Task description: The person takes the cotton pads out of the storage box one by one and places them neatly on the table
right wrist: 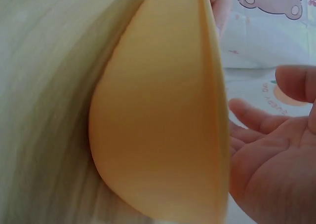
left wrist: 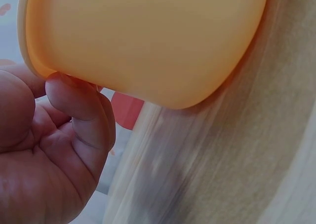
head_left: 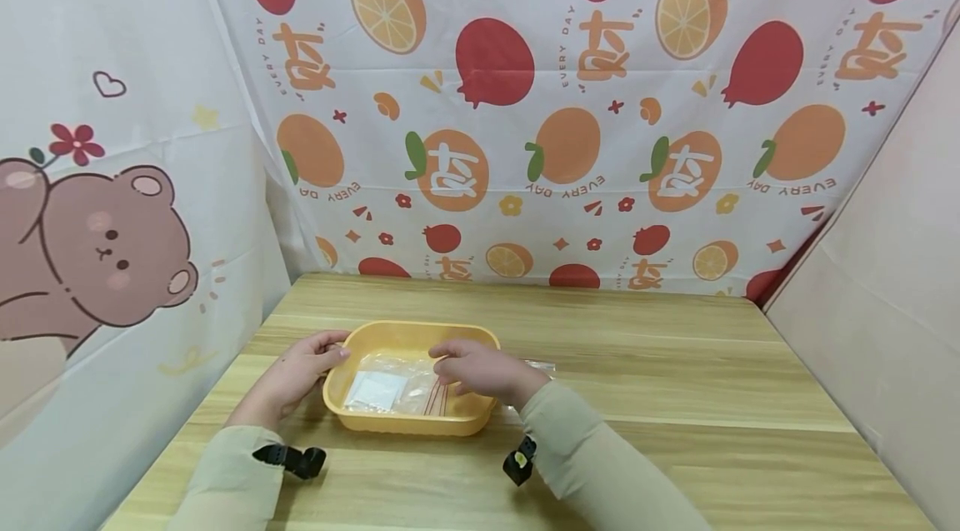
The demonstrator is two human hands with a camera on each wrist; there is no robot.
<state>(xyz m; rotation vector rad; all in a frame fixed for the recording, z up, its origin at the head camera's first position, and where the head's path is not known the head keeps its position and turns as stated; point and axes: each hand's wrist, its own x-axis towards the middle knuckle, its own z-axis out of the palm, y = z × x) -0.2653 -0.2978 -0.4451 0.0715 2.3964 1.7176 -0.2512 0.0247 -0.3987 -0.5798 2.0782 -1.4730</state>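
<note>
A yellow plastic basin [head_left: 405, 424] rests on the wooden table. My left hand [head_left: 303, 368] grips its left end, thumb at the rim and curled fingers against the outer wall, as the left wrist view shows. Inside lie clear plastic bags [head_left: 417, 399] with red lines like zip seals, and a white square packet [head_left: 377, 389] at the left. My right hand [head_left: 483, 368] reaches over the right side of the basin. Its fingers look relaxed and parted in the right wrist view, with nothing seen between them. Part of the basin's right side is hidden behind this hand.
Another piece of clear plastic [head_left: 543, 366] lies on the table [head_left: 675, 398] just right of the basin, partly covered by the right forearm. A fruit-print cloth [head_left: 495, 139] hangs behind the table, and a bear-print cloth [head_left: 112, 247] hangs at the left.
</note>
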